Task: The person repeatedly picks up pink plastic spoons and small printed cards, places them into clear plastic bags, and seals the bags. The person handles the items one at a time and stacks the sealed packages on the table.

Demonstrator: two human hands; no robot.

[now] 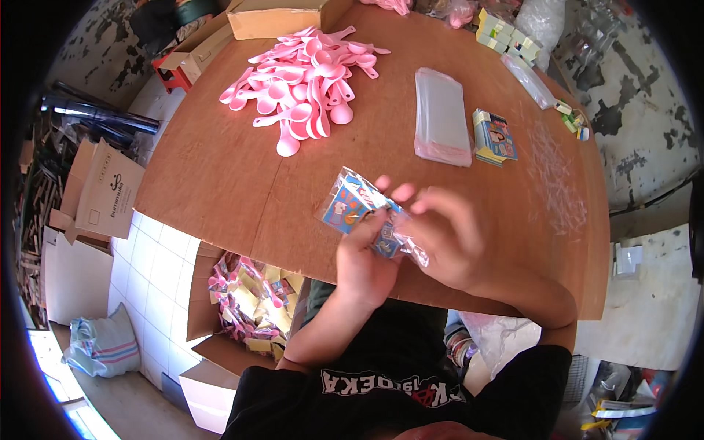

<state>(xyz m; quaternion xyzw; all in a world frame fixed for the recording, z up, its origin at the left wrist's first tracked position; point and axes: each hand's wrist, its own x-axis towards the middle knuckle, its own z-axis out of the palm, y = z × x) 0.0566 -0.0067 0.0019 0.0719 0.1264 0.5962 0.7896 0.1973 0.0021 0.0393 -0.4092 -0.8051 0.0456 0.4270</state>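
Note:
My left hand (368, 264) pinches a small clear plastic bag with a blue printed card (350, 205) inside, above the near part of the table. Its thumb lies across the front of the card. My right hand (451, 231) is at the bag's other end, where loose, crinkled film (416, 253) sticks out by the palm. The right fingers are curved and slightly blurred, and their tips show beyond the card. Ahead of both hands, a heap of pink plastic spoons (301, 84) lies on the brown wooden table (242, 183).
Right of the spoons lie a stack of clear plastic bags (442, 117) and a stack of printed cards (495, 137). Film scraps (557, 180) are scattered at the right. Below the table's left edge, an open carton (205, 293) holds packed pink items. A cardboard box (275, 20) stands at the back.

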